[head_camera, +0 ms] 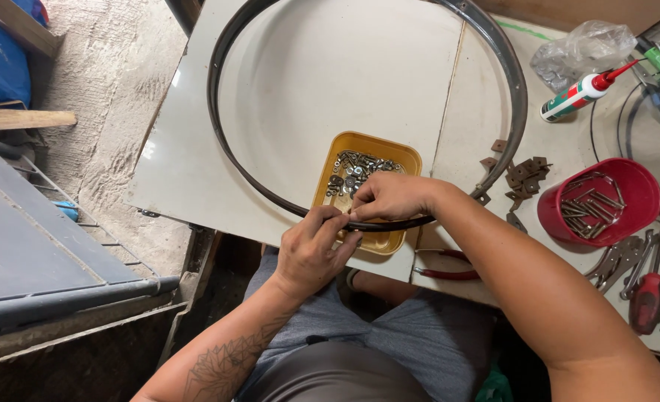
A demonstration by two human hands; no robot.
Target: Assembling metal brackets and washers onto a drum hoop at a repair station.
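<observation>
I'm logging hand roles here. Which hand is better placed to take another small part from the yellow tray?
Probably the right hand: its fingers lie over the yellow tray beside the nuts and bolts. The left hand pinches the dark ring nearer the body.

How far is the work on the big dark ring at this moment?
Done: no fitted bracket shows on the visible ring. In hand: both hands, left hand and right hand, pinch the near rim over the yellow tray of nuts. Left: loose brown brackets and bolts in the red cup lie unused.
</observation>
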